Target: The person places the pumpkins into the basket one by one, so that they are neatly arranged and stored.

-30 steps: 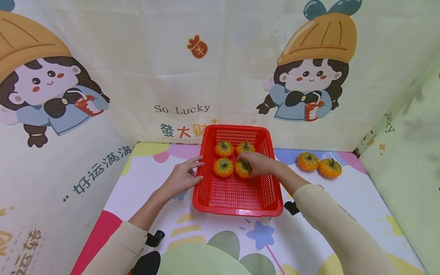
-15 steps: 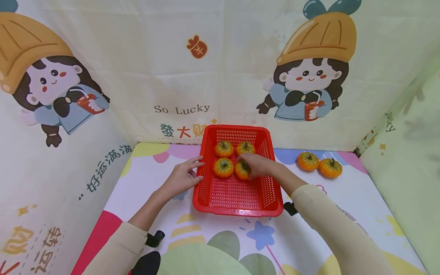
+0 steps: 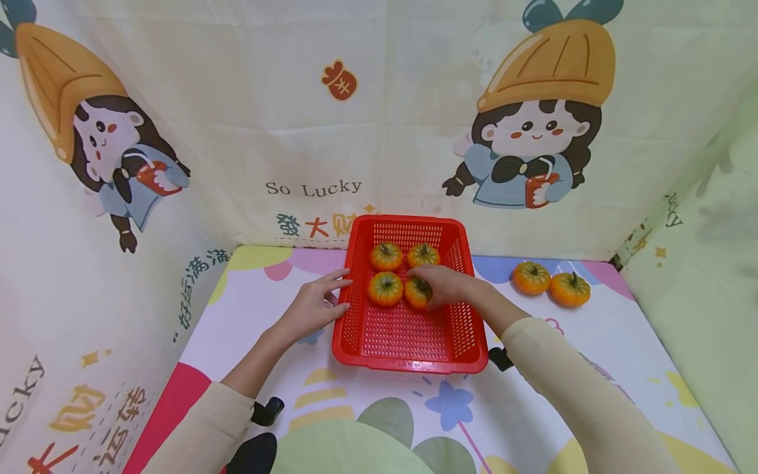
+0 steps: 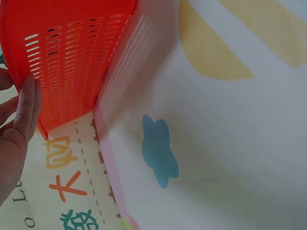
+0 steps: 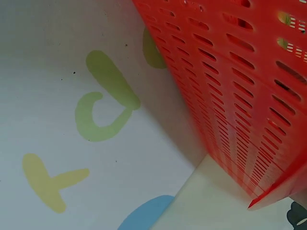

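The work with the pumpkins looked, by a judgement from their placing, about two-thirds through: four lay inside the red basket and two sat outside it. If all were meant for the basket, that pair was what remained, along with letting go of the one being handled. Whether that one was being set down or picked up could not be told.

The right grip reached over the basket's right side and was clasped on the front-right pumpkin, which sat inside, toward the middle. The left grip was loose, its fingers extended against the basket's left side, clasping nothing.

Counted, there were six pumpkins. Inside, besides the held one, were the front-left pumpkin, the back-left pumpkin and the back-right pumpkin, making two rows of two, with the basket's near end bare. To the right, on the worktop, the nearer-in pumpkin and the outermost pumpkin sat side by side. There was one basket and one worktop.
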A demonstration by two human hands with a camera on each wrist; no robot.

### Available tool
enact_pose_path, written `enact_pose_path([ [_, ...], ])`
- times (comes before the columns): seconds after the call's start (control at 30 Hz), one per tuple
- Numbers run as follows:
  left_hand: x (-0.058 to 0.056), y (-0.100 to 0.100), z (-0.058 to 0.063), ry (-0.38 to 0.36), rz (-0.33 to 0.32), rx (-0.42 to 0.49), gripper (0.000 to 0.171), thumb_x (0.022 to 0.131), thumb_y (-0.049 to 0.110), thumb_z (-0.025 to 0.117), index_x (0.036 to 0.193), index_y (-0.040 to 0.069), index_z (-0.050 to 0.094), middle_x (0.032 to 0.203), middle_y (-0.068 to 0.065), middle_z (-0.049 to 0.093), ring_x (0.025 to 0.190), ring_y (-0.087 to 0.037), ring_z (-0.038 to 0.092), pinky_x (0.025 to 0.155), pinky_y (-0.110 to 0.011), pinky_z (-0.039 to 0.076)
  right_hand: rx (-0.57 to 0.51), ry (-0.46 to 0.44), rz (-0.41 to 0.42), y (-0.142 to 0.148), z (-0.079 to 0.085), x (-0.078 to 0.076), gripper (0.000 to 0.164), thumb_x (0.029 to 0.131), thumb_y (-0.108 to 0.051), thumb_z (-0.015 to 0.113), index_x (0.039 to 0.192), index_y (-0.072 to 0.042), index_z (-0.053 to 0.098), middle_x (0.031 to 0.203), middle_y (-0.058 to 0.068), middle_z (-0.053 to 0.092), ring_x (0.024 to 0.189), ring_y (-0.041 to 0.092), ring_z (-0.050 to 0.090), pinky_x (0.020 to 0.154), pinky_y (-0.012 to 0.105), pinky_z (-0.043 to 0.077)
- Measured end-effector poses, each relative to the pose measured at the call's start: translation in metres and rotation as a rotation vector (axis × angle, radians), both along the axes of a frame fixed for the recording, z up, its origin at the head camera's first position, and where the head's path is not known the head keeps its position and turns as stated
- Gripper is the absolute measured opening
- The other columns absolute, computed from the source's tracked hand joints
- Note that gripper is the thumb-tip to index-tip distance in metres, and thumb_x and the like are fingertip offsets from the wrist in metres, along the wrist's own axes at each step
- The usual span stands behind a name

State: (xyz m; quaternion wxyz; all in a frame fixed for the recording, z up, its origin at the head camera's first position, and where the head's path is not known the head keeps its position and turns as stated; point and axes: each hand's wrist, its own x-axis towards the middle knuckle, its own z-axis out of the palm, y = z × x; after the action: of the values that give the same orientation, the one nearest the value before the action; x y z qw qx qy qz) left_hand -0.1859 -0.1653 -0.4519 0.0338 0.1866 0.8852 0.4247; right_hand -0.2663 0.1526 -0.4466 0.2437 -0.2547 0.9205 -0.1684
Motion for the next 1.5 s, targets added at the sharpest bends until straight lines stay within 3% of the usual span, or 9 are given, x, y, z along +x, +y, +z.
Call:
enact_pose_path([
  [0.23, 0.001, 0.001, 0.001, -0.008, 0.004, -0.006, 0.053, 0.089, 0.009, 0.077, 0.14, 0.001, 0.063, 0.158, -0.008, 0.05, 0.079, -0.012, 0.065, 0.07, -0.02, 0.059, -0.017, -0.001, -0.002, 0.001, 0.004, 0.003, 0.084, 0.078, -0.016, 0.089, 0.151, -0.024, 0.049, 0.153, 0.005, 0.052, 0.143, 0.032, 0.046, 0.106, 0.051, 0.053],
  [0.57, 0.003, 0.002, 0.003, -0.006, 0.003, -0.014, 0.053, 0.09, 0.009, 0.076, 0.14, 0.0, 0.062, 0.159, -0.009, 0.049, 0.08, -0.013, 0.065, 0.07, -0.02, 0.058, -0.046, 0.034, 0.022, 0.007, 0.016, 0.007, 0.082, 0.082, -0.017, 0.087, 0.154, -0.016, 0.048, 0.156, 0.009, 0.05, 0.145, 0.035, 0.044, 0.108, 0.055, 0.051],
  [0.8, 0.003, 0.0, 0.004, -0.004, 0.011, -0.009, 0.053, 0.089, 0.007, 0.077, 0.14, -0.001, 0.062, 0.159, -0.009, 0.05, 0.08, -0.013, 0.066, 0.071, -0.019, 0.058, -0.123, 0.082, -0.023, 0.022, 0.026, 0.016, 0.084, 0.083, -0.019, 0.087, 0.155, -0.013, 0.045, 0.16, 0.013, 0.044, 0.149, 0.038, 0.039, 0.103, 0.055, 0.054],
  [1.17, 0.002, 0.001, 0.003, 0.003, 0.015, -0.011, 0.053, 0.089, 0.008, 0.077, 0.14, 0.0, 0.062, 0.158, -0.008, 0.05, 0.079, -0.012, 0.065, 0.07, -0.019, 0.058, -0.391, 0.241, -0.177, 0.064, 0.034, 0.038, 0.083, 0.086, -0.027, 0.084, 0.157, -0.018, 0.04, 0.163, 0.012, 0.038, 0.151, 0.037, 0.035, 0.103, 0.062, 0.051],
  [1.4, 0.003, 0.001, 0.002, -0.002, 0.015, -0.005, 0.053, 0.089, 0.007, 0.076, 0.14, -0.001, 0.062, 0.158, -0.009, 0.05, 0.078, -0.012, 0.064, 0.07, -0.02, 0.058, -0.425, 0.347, -0.352, 0.096, 0.024, 0.052, 0.091, 0.085, -0.031, 0.085, 0.161, -0.025, 0.034, 0.167, 0.012, 0.032, 0.153, 0.04, 0.03, 0.104, 0.07, 0.045],
  [1.5, 0.003, 0.001, 0.002, -0.004, 0.013, -0.004, 0.053, 0.089, 0.007, 0.076, 0.14, -0.001, 0.062, 0.159, -0.009, 0.049, 0.079, -0.012, 0.065, 0.07, -0.019, 0.058, -0.416, 0.353, -0.425, 0.113, 0.018, 0.054, 0.097, 0.084, -0.036, 0.085, 0.163, -0.027, 0.029, 0.169, 0.011, 0.029, 0.153, 0.041, 0.03, 0.103, 0.07, 0.045],
])
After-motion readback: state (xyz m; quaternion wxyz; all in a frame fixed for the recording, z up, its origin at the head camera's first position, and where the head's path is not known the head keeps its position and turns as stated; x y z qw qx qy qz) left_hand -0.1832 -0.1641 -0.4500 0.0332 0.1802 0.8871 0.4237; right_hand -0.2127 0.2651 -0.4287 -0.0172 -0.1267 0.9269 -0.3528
